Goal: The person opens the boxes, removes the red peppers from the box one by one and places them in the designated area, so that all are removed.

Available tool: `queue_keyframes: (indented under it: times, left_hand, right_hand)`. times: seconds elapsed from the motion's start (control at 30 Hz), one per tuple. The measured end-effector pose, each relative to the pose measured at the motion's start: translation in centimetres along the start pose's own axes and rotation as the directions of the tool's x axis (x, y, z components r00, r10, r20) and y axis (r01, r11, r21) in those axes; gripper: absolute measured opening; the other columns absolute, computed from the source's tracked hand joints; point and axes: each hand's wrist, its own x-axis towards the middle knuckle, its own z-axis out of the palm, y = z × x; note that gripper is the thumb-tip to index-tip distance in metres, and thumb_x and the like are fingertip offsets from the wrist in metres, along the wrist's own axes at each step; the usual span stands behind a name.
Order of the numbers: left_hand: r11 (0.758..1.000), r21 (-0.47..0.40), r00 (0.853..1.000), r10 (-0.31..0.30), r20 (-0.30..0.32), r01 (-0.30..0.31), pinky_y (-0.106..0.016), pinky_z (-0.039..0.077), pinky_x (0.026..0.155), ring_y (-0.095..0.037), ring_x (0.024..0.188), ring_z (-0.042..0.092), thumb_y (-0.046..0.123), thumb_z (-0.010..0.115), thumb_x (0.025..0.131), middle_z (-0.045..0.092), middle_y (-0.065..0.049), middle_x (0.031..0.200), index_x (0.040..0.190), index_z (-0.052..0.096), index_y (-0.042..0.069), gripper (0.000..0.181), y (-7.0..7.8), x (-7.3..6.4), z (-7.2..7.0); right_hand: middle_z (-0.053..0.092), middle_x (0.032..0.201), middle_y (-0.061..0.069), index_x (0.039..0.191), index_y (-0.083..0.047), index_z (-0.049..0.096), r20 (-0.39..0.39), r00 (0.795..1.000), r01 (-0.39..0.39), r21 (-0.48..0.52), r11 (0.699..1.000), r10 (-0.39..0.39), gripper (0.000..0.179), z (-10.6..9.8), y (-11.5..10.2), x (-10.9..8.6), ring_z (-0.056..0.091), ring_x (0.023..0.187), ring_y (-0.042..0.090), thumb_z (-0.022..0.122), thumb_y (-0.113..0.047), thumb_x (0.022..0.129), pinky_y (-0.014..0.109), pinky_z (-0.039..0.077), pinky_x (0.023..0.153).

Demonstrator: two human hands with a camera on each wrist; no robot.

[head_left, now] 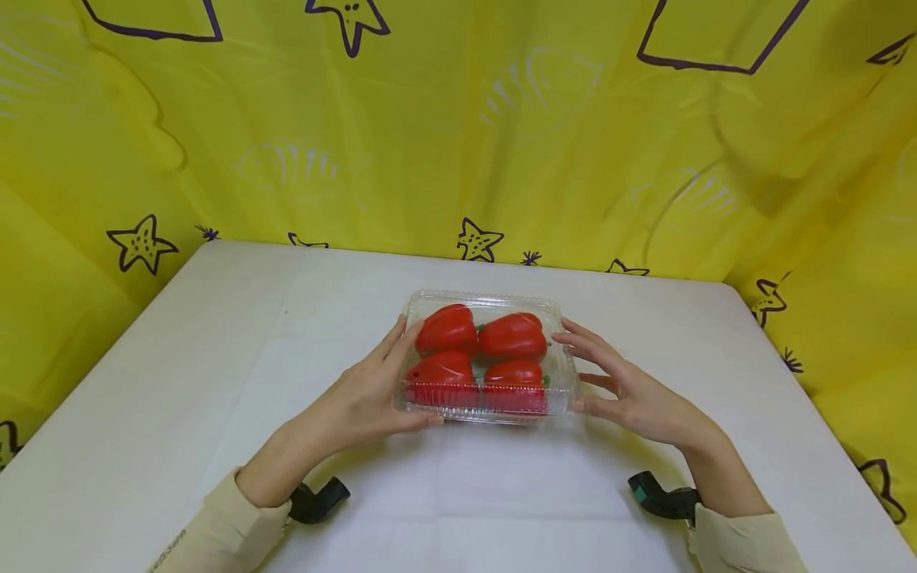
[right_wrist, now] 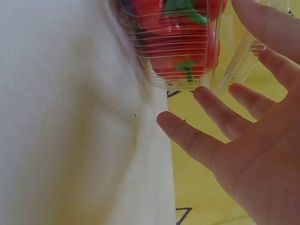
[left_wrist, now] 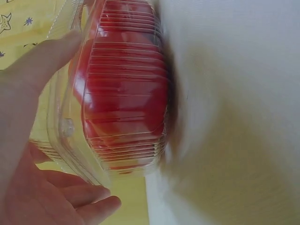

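A clear plastic clamshell box (head_left: 501, 299) sits on the white table with several red bell peppers (head_left: 513, 337) inside. My left hand (head_left: 365, 390) grips its left side, thumb along the front edge and fingers towards the back. Seen from the left wrist, that thumb (left_wrist: 58, 54) lies on the box's rim. At the opposite side my right hand (head_left: 634, 394) has its fingers spread, with fingertips at the edge of the lid. The right wrist view shows the lid (right_wrist: 241, 54) slanting away from the base, and green stems (right_wrist: 185, 9) through the ribbed wall.
A white cloth (head_left: 458, 477) covers the table, its back edge meeting a yellow patterned curtain (head_left: 430, 119). More curtain hangs at both sides. Black devices (head_left: 318, 500) are worn at the wrists, below the beige sleeves (head_left: 229, 525).
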Motion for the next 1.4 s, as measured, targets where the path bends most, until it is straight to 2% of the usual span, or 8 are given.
queue_keyframes:
  times: [0.27,0.5,0.7,1.0,1.1,1.2,1.3,1.4]
  left_hand:
    - [1.0,-0.006,1.0,0.009,0.009,-0.009,-0.058,0.047,0.103,-0.042,0.143,0.039,0.056,0.077,0.079,0.007,-0.017,0.167,0.161,0.007,0.03,0.111,-0.28,0.01,0.06]
    - [1.0,-0.014,1.0,0.016,0.017,-0.016,-0.058,0.049,0.101,-0.042,0.14,0.043,0.053,0.078,0.079,0.008,-0.018,0.167,0.16,0.011,0.026,0.109,-0.11,0.01,-0.12]
    - [1.0,0.019,1.0,0.017,0.014,-0.017,-0.058,0.05,0.1,-0.042,0.139,0.044,0.054,0.08,0.077,0.01,-0.018,0.166,0.16,0.013,0.024,0.111,-0.21,0.16,0.01]
    - [0.999,0.044,1.0,0.028,0.014,-0.028,-0.056,0.05,0.101,-0.042,0.139,0.045,0.048,0.077,0.082,0.01,-0.021,0.166,0.16,0.014,0.02,0.104,-0.37,-0.03,0.05]
    - [0.998,0.049,0.999,0.043,0.017,-0.044,-0.055,0.05,0.101,-0.041,0.136,0.049,0.044,0.076,0.085,0.008,-0.02,0.166,0.16,0.013,0.021,0.101,-0.38,-0.09,0.03]
    - [0.997,0.052,0.998,0.056,0.025,-0.057,-0.054,0.048,0.104,-0.037,0.135,0.051,0.04,0.073,0.088,0.006,-0.018,0.167,0.16,0.012,0.023,0.096,-0.43,-0.16,0.03]
    - [0.997,0.052,0.998,0.063,0.027,-0.064,-0.052,0.046,0.107,-0.035,0.135,0.051,0.035,0.068,0.091,0.004,-0.016,0.167,0.16,0.012,0.024,0.09,-0.44,-0.13,0.11]
    - [0.996,0.042,0.997,0.074,0.019,-0.075,-0.051,0.045,0.108,-0.036,0.138,0.047,0.03,0.065,0.093,0.003,-0.017,0.167,0.159,0.014,0.023,0.083,-0.37,-0.09,0.29]
  right_hand:
    - [0.005,0.168,0.001,0.157,-0.02,0.025,0.011,1.0,-0.004,0.001,1.0,0.004,0.075,-0.07,0.07,-0.11,0.027,0.146,0.043,0.066,-0.013,0.094,0.07,0.036,0.106]
    - [0.004,0.168,-0.001,0.158,-0.025,0.022,0.021,1.0,-0.02,-0.004,1.0,0.02,0.076,-0.16,-0.04,-0.26,0.026,0.146,0.043,0.064,-0.015,0.096,0.073,0.034,0.106]
    - [0.004,0.168,-0.003,0.158,-0.029,0.021,0.019,1.0,-0.024,0.003,1.0,0.024,0.076,-0.2,-0.13,-0.27,0.026,0.146,0.044,0.063,-0.014,0.096,0.074,0.033,0.106]
    - [0.003,0.169,-0.002,0.158,-0.034,0.021,0.027,0.999,-0.026,0.005,1.0,0.026,0.077,-0.11,-0.21,-0.09,0.025,0.147,0.046,0.062,-0.014,0.097,0.073,0.032,0.107]
    - [0.003,0.169,-0.001,0.158,-0.034,0.02,0.029,0.999,-0.025,0.011,1.0,0.025,0.077,-0.12,-0.21,-0.09,0.025,0.146,0.046,0.062,-0.013,0.097,0.072,0.033,0.106]
    - [0.003,0.169,0.0,0.158,-0.031,0.02,0.032,0.999,-0.028,0.017,0.999,0.028,0.077,-0.16,-0.25,-0.11,0.026,0.146,0.046,0.062,-0.013,0.097,0.063,0.039,0.109]
    - [0.004,0.169,0.003,0.159,-0.026,0.02,0.031,0.999,-0.029,0.032,0.999,0.028,0.077,-0.24,-0.31,-0.1,0.026,0.146,0.047,0.062,-0.011,0.096,0.035,0.044,0.111]
    - [0.004,0.168,0.006,0.159,-0.021,0.02,0.029,0.999,-0.033,0.059,0.998,0.031,0.078,-0.33,-0.39,-0.08,0.025,0.146,0.048,0.063,-0.01,0.096,0.013,0.038,0.105]
